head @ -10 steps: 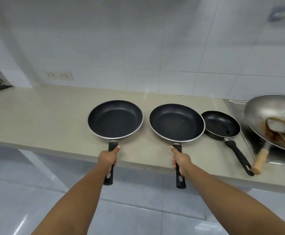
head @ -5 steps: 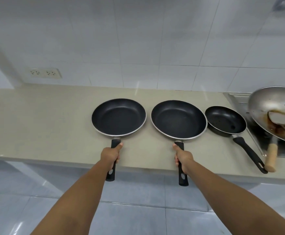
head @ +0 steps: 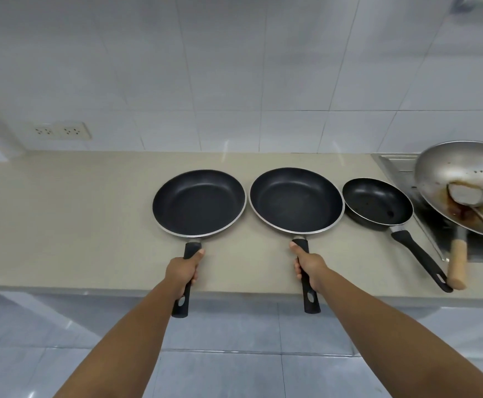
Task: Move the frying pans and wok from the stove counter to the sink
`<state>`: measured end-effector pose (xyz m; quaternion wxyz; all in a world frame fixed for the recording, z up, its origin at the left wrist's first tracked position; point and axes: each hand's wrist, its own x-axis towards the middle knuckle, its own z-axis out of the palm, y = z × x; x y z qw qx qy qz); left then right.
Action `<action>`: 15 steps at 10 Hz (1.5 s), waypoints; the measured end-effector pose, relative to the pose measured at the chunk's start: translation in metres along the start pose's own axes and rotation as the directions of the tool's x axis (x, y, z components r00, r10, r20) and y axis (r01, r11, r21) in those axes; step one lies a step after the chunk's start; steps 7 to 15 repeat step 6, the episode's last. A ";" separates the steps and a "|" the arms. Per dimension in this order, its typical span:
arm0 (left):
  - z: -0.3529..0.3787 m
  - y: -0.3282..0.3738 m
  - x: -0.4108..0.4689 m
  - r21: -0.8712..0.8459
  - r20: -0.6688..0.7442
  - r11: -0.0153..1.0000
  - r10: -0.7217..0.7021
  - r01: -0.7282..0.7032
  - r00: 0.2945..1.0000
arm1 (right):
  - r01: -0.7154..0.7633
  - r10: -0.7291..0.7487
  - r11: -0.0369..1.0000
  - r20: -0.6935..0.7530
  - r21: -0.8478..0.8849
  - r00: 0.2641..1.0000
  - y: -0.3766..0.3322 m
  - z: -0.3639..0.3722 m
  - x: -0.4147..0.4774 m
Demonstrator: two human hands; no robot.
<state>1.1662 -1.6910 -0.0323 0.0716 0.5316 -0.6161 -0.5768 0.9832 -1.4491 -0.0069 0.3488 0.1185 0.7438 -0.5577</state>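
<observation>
Two large black frying pans sit side by side on the beige counter (head: 62, 214). My left hand (head: 183, 270) grips the black handle of the left frying pan (head: 199, 202). My right hand (head: 310, 267) grips the handle of the middle frying pan (head: 296, 200). To their right lies a small black frying pan (head: 376, 204), its handle pointing toward the counter's front edge. At the far right a steel wok (head: 458, 173) with a wooden handle rests tilted on the stove, a spatula (head: 464, 193) lying in it amid brown residue.
A white tiled wall backs the counter, with a double power socket (head: 59, 130) at the left. The stove top (head: 401, 165) lies at the right edge. Pale floor tiles show below the counter's front edge.
The view has shifted slightly left and up, so the pans sit a little further right in frame. Both hands keep the same grip on the handles; the pans stay on the counter.
</observation>
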 end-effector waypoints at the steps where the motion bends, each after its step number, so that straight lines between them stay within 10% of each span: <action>1: 0.002 0.002 -0.004 0.007 0.003 1.000 0.014 -0.014 1.000 | 0.004 -0.004 1.000 -0.001 0.002 1.000 0.000 0.000 0.000; 6: 0.033 0.068 -0.044 0.574 -0.171 0.810 0.259 -0.117 0.951 | 0.285 -0.378 0.794 -0.069 -0.536 0.923 -0.025 -0.017 -0.004; 15: 0.033 0.068 -0.044 0.574 -0.171 0.810 0.259 -0.117 0.951 | 0.285 -0.378 0.794 -0.069 -0.536 0.923 -0.025 -0.017 -0.004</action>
